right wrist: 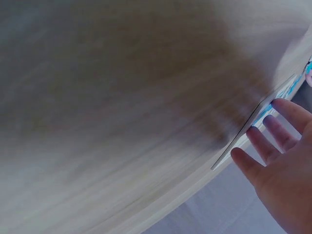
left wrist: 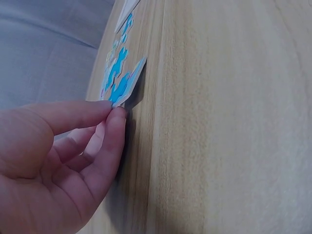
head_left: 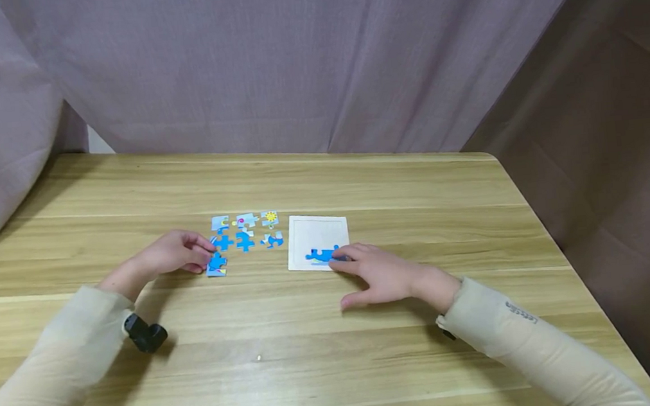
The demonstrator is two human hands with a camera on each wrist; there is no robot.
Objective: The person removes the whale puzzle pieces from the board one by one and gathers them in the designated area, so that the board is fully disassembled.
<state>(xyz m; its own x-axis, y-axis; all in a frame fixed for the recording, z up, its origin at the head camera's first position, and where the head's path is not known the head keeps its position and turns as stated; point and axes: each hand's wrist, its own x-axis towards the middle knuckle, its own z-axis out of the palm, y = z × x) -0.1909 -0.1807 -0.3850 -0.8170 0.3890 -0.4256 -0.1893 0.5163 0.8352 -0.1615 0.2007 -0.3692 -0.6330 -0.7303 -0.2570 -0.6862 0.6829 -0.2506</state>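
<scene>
My left hand pinches a blue jigsaw piece by its left edge, thumb against fingers. In the left wrist view this piece is tilted, its far edge raised off the table. Several loose jigsaw pieces, blue with bits of a printed picture, lie just beyond it. To their right is a square white puzzle tray, with blue pieces along its near side. Over the tray's near right corner, my right hand has its fingers spread, fingertips at the pieces and rim. Those fingers partly cover the tray's pieces.
The wooden table extends around the puzzle on all sides. A grey-mauve curtain hangs behind its far edge, and darker cloth hangs at the right. A black wrist camera juts out from the left sleeve.
</scene>
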